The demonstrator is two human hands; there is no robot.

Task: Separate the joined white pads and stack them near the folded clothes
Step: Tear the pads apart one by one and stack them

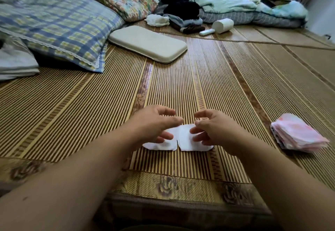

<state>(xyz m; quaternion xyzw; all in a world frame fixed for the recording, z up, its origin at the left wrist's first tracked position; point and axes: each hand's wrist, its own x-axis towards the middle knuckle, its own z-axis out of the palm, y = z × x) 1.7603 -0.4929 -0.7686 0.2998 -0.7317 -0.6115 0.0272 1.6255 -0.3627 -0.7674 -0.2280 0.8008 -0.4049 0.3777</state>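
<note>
Two white pads lie side by side on the striped bamboo mat point(181, 85), joined at their upper edge and split below. The left pad point(163, 145) is partly under my left hand point(155, 121). The right pad point(186, 141) is partly under my right hand point(212, 127). Both hands hover just above the pads with fingers spread and curled, holding nothing. A stack of folded pink cloths point(297, 133) sits on the mat to the right.
A plaid pillow point(59, 23) and a cream pad point(147, 43) lie at the back left. Piled clothes point(181, 12), a white cylinder point(223, 25) and bedding point(253, 9) line the far edge. The mat's patterned front border point(172, 185) runs below my arms.
</note>
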